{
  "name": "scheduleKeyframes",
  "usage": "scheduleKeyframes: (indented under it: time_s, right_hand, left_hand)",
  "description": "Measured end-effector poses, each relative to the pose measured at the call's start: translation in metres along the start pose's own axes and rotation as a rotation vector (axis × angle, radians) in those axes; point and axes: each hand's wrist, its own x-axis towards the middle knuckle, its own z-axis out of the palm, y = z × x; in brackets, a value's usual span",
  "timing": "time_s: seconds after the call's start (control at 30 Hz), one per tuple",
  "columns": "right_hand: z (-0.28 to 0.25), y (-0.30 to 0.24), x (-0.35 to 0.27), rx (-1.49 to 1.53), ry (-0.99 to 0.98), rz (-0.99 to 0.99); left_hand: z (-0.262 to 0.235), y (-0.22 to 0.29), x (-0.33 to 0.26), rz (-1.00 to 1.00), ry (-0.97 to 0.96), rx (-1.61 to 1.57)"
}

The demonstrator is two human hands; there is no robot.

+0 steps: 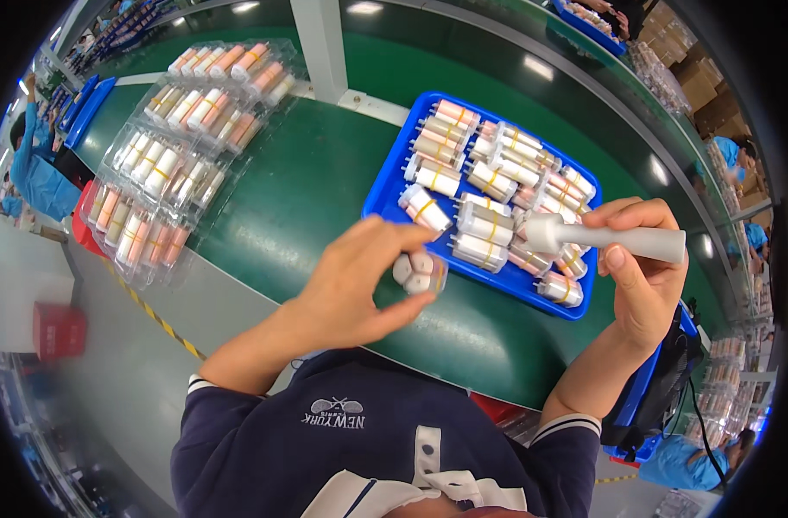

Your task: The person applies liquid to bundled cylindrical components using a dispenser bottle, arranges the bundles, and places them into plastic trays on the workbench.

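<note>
In my left hand [355, 281] is a small bundle of tubes [418, 272], their pale round ends facing up and clear plastic around one side. Its thumb and forefinger curve around the bundle, over the near left edge of the blue tray [378, 203]. My right hand [644, 268] is closed around the thick end of a white tool [618, 239], with a narrower neck and a wider round head pointing left over the tray. The tray holds several bundles of white, grey and pink tubes [484, 229], many bound with yellow bands. What the tool is cannot be made out.
Clear plastic trays [165, 168] with upright rows of tubes stand stepped on the left of the green table [277, 173]. A grey metal post [320, 52] rises at the back. A red bin [60, 330] is on the floor at left. Other people in blue work at the edges.
</note>
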Motion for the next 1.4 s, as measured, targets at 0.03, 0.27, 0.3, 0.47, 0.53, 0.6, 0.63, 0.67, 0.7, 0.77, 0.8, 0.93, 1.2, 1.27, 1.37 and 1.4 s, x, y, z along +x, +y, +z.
scheduleKeyframes:
  time_s: [0.03,0.27,0.3,0.47,0.53,0.6,0.63,0.67,0.7,0.77,0.8,0.93,1.2,1.27,1.37,1.4]
  right_hand:
    - [0.005,0.001,0.002,0.002,-0.019,-0.01]
    - [0.052,0.021,-0.008,-0.049,0.037,-0.017]
    - [0.055,0.025,-0.011,-0.024,0.003,-0.024]
    - [0.06,0.03,-0.02,-0.053,-0.013,0.152]
    - [0.059,0.028,-0.017,-0.045,-0.006,0.19]
    - [0.059,0.028,-0.017,0.01,0.011,0.164]
    - [0.057,0.026,-0.017,-0.059,0.009,0.16]
    - [0.055,0.029,-0.018,-0.06,0.01,0.165]
    - [0.054,0.036,-0.021,-0.121,-0.022,0.079]
    - [0.055,0.044,-0.022,-0.204,-0.07,-0.054]
    - [0.055,0.048,-0.023,-0.202,-0.074,-0.05]
    - [0.057,0.054,-0.023,-0.317,-0.137,-0.178]
    - [0.061,0.057,-0.019,-0.311,-0.144,-0.282]
    - [0.062,0.057,-0.019,-0.292,-0.173,-0.251]
    - [0.063,0.056,-0.021,-0.327,-0.176,-0.193]
    - [0.062,0.057,-0.021,-0.327,-0.177,-0.191]
  left_hand:
    - [0.006,-0.002,-0.01,-0.04,-0.033,-0.029]
    - [0.05,-0.026,-0.036,-0.072,0.062,-0.127]
    - [0.052,-0.027,-0.036,-0.078,0.069,-0.164]
    - [0.054,-0.03,-0.038,-0.152,0.108,-0.23]
    - [0.055,-0.032,-0.038,-0.171,0.093,-0.24]
    - [0.057,-0.033,-0.039,-0.142,0.104,-0.188]
    - [0.058,-0.033,-0.038,-0.145,0.101,-0.193]
    - [0.058,-0.033,-0.037,-0.131,0.094,-0.184]
    - [0.057,-0.032,-0.037,-0.118,0.087,-0.174]
    - [0.056,-0.03,-0.034,-0.118,0.092,-0.177]
    - [0.056,-0.03,-0.035,-0.117,0.101,-0.175]
    - [0.057,-0.035,-0.038,-0.101,0.07,-0.166]
    - [0.058,-0.035,-0.037,-0.072,0.092,-0.164]
    - [0.058,-0.035,-0.038,-0.061,0.078,-0.139]
    - [0.058,-0.034,-0.037,-0.033,0.059,-0.086]
    - [0.058,-0.033,-0.037,-0.015,0.052,-0.058]
